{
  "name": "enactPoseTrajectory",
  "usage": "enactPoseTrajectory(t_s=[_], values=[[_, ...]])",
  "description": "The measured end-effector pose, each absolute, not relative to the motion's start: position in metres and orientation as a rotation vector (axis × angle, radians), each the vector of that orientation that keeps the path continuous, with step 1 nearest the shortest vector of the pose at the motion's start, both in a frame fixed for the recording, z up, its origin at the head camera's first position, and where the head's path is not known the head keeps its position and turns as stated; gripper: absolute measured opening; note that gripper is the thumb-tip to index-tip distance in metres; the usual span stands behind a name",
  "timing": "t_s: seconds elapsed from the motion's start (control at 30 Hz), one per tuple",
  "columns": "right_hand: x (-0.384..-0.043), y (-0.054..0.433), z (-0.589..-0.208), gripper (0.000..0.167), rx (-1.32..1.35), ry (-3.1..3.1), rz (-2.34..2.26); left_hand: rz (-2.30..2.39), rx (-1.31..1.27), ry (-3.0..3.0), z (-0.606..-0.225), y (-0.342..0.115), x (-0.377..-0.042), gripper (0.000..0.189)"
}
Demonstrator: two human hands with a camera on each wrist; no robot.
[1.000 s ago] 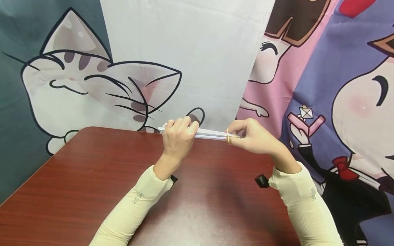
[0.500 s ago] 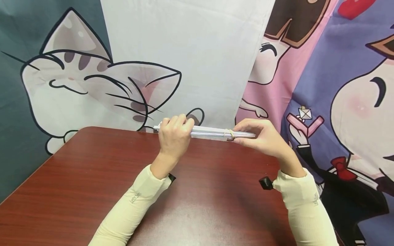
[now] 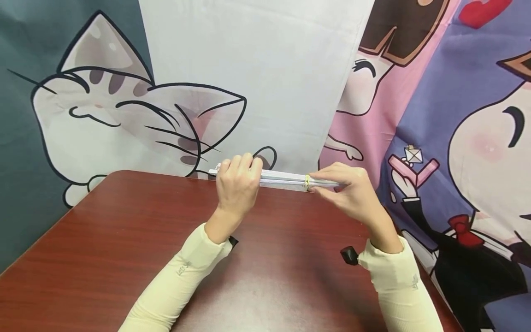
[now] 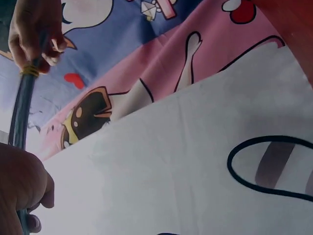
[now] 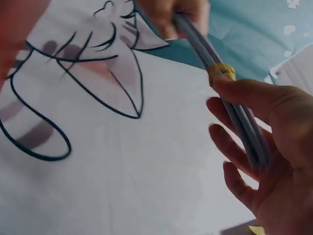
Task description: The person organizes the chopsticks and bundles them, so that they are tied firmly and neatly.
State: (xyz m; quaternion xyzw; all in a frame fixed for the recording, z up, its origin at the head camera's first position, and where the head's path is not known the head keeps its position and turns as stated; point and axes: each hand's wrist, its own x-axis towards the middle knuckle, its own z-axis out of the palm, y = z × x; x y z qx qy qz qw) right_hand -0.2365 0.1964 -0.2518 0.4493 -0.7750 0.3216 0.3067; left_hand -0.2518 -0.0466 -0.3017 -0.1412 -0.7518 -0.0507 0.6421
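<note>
A bundle of slim, pale sticks [image 3: 282, 177] is held level above the far edge of the table. My left hand [image 3: 238, 182] grips it near its left end, fingers curled over the top. A yellow rubber band [image 3: 307, 181] circles the bundle toward its right end. Thumb and fingertips of my right hand [image 3: 346, 186] pinch at the band. In the right wrist view the thumb tip meets the rubber band [image 5: 222, 72], and the bundle's end [image 5: 259, 154] runs toward the palm. The left wrist view shows the banded bundle [image 4: 22, 112] between both hands.
Below the hands lies a reddish-brown wooden table [image 3: 124, 240]. A hanging cloth backdrop [image 3: 257, 69] with a cartoon cat and figures stands right behind its far edge. Small black devices, one of them a wrist camera [image 3: 350, 255], sit at the sleeve cuffs.
The right hand first stretches the rubber band at the bundle's right end, then works it inward. The band now sits snug around the sticks, and the right fingers have closed in on it.
</note>
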Motion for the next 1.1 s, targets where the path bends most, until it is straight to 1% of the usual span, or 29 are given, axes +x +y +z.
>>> enactPoseTrajectory(t_s=[0.1, 0.2, 0.27, 0.33, 0.43, 0.5, 0.6, 0.7, 0.77, 0.83, 0.9, 1.0, 1.1], values=[[-0.236, 0.189, -0.251, 0.031, 1.162, -2.075, 0.834, -0.103, -0.29, -1.718, -0.3, -0.045, -0.247, 0.024], [-0.23, 0.182, -0.252, 0.032, 1.063, -2.102, 0.586, -0.089, -0.289, -1.73, -0.302, -0.041, -0.245, 0.024], [-0.225, 0.183, -0.251, 0.034, 1.042, -2.108, 0.493, -0.09, -0.302, -1.739, -0.304, -0.04, -0.246, 0.025], [-0.222, 0.189, -0.251, 0.034, 1.045, -2.141, 0.519, -0.094, -0.319, -1.744, -0.305, -0.039, -0.247, 0.025], [-0.222, 0.197, -0.248, 0.033, 1.102, -2.182, 0.772, -0.108, -0.327, -1.735, -0.305, -0.038, -0.246, 0.025], [-0.222, 0.197, -0.247, 0.029, 1.094, -2.177, 0.78, -0.109, -0.322, -1.727, -0.306, -0.038, -0.244, 0.024], [-0.221, 0.183, -0.248, 0.017, 1.057, -2.136, 0.442, -0.076, -0.324, -1.727, -0.307, -0.037, -0.244, 0.025], [-0.219, 0.167, -0.252, 0.016, 1.019, -2.086, 0.24, -0.056, -0.329, -1.741, -0.306, -0.037, -0.244, 0.024], [-0.219, 0.163, -0.255, 0.017, 1.049, -2.12, 0.288, -0.038, -0.347, -1.743, -0.305, -0.038, -0.245, 0.023], [-0.222, 0.168, -0.257, 0.031, 1.101, -2.154, 0.468, -0.044, -0.362, -1.739, -0.305, -0.039, -0.245, 0.022], [-0.224, 0.175, -0.255, 0.035, 1.173, -2.186, 0.656, -0.041, -0.369, -1.736, -0.305, -0.04, -0.245, 0.023], [-0.228, 0.18, -0.252, 0.031, 1.235, -2.171, 0.839, -0.039, -0.357, -1.734, -0.305, -0.04, -0.245, 0.023], [-0.231, 0.169, -0.256, 0.025, 1.258, -2.159, 0.874, -0.013, -0.357, -1.723, -0.308, -0.036, -0.244, 0.024]])
